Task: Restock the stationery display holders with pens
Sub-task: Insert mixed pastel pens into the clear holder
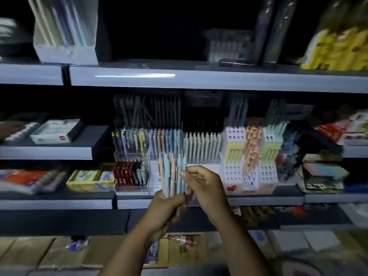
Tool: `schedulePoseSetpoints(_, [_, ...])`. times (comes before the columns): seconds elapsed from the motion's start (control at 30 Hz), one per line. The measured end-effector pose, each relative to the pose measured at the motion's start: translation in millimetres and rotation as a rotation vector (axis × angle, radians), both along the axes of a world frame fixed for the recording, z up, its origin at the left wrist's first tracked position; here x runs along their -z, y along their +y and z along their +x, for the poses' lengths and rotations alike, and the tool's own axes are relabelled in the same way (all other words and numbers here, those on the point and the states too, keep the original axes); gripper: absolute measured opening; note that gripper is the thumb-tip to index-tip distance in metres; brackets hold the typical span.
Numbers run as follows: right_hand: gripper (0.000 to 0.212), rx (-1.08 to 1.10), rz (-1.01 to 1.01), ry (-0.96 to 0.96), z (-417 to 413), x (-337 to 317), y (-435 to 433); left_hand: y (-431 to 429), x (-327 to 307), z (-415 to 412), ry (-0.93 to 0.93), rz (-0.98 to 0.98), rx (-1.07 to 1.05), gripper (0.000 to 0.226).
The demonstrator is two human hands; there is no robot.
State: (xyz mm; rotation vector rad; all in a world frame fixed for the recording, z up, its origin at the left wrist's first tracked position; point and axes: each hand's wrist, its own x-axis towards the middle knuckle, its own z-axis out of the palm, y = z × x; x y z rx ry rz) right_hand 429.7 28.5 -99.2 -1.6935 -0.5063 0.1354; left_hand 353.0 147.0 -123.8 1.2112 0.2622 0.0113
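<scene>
Probably light, stiff and slippery, the pens [168, 173] sit clamped low in the left hand [166, 206]; fingers [184, 173] of the right hand [206, 186] pinch one top.

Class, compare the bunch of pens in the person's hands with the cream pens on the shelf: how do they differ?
The bunch of pens mixes peach and blue; the cream pens are one colour. The bunch is held in the left hand; the cream pens stand in neat rows. Both point upward.

A stationery shop. Just behind the grip on the pen bunch [169, 176] stand pen-packed display holders [133, 158]; stocked shelves [199, 81] spread left, right and above.
</scene>
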Motion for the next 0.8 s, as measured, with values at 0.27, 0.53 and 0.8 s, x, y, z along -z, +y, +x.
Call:
schedulePoseSetpoints(0.27, [0.018, -0.101, -0.039, 0.088, 46, 31, 49, 45, 36, 39, 0.075, -0.033, -0.126, 0.025])
schedulePoseSetpoints(0.53, [0.028, -0.072, 0.014, 0.241, 83, 36, 97, 105, 51, 81, 0.030, -0.066, -0.104, 0.019])
schedulePoseSetpoints(0.8, [0.020, -0.035, 0.216, 0.316, 102, 38, 119, 128, 61, 102, -0.035, -0.063, -0.054, 0.022])
